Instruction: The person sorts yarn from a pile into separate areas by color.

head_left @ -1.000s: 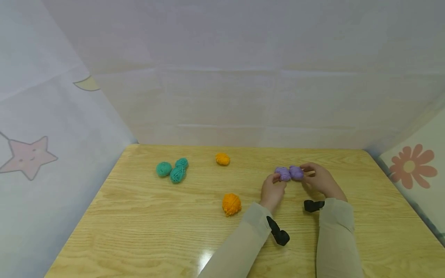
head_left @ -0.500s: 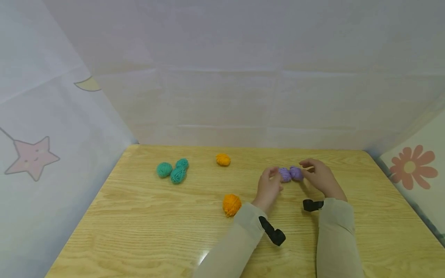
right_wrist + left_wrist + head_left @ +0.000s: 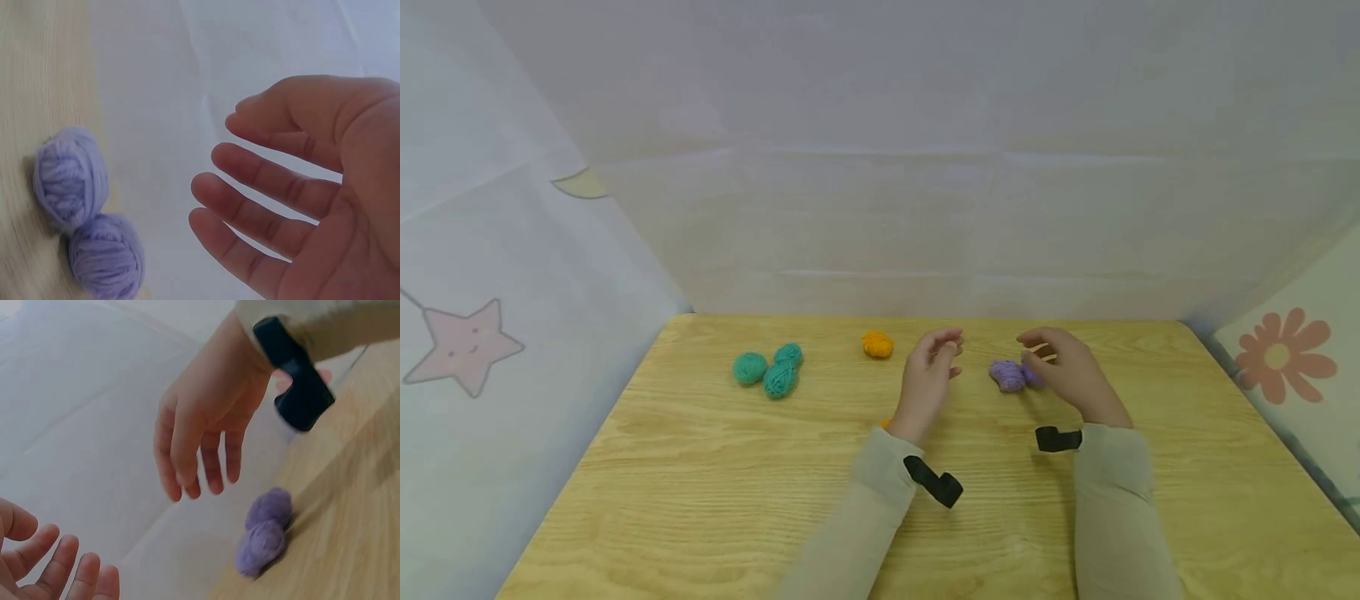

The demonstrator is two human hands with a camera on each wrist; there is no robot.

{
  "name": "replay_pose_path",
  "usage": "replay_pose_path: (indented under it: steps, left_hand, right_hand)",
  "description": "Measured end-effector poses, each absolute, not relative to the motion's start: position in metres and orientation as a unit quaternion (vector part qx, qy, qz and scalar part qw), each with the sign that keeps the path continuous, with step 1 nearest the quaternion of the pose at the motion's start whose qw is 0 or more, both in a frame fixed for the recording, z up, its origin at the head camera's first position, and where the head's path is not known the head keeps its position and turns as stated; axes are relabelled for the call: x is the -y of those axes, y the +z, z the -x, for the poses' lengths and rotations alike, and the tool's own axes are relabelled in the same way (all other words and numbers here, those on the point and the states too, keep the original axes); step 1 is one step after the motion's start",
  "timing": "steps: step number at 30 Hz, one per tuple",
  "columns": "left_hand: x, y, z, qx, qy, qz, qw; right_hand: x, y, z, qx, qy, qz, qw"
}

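Two purple yarn balls (image 3: 1007,376) lie side by side, touching, on the right part of the wooden table. In the head view my right hand (image 3: 1071,372) hovers over them and partly covers one. Its fingers are relaxed and hold nothing, as the right wrist view confirms, where the purple yarn balls (image 3: 70,178) lie apart from the fingers. My left hand (image 3: 925,379) is raised above the middle of the table, fingers loose and bare. Beneath its wrist, an orange yarn ball (image 3: 886,424) is mostly hidden. A smaller orange yarn ball (image 3: 877,344) lies farther back.
Three green yarn balls (image 3: 781,378) sit clustered on the left side of the table (image 3: 700,500). A pale sheet (image 3: 865,225) hangs behind the table's back edge. Black wrist cameras (image 3: 936,483) stick out from both sleeves.
My left hand has let go of the purple yarn and moved left, covering the larger orange ball. My right hand has lifted off the yarn and shifted slightly left. The purple balls stay together.
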State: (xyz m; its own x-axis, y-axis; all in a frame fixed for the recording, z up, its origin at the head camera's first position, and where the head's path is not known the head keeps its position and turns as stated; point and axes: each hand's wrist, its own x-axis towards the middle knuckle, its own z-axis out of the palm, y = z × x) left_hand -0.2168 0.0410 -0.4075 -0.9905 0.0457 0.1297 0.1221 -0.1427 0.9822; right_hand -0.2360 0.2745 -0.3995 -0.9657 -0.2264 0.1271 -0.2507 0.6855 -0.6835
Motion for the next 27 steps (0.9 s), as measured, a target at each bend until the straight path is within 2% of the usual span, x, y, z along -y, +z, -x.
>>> replay_pose_path:
  steps: [5, 12, 16, 27]
  left_hand:
    - [-0.015, -0.409, 0.225, 0.679, -0.728, 0.086, 0.039]
    - [0.018, -0.418, 0.237, 0.766, -0.625, 0.108, 0.1]
    - [0.035, -0.423, 0.246, 0.787, -0.598, 0.1, 0.118]
    - [0.068, -0.447, 0.266, 0.815, -0.569, 0.055, 0.09]
  right_hand:
    - [-0.263, -0.394, 0.234, 0.915, 0.371, -0.156, 0.022]
    - [-0.243, -0.385, 0.23, 0.907, 0.372, -0.196, 0.028]
    - [-0.23, -0.385, 0.229, 0.898, 0.384, -0.212, 0.022]
    - [-0.194, -0.391, 0.223, 0.874, 0.412, -0.257, -0.015]
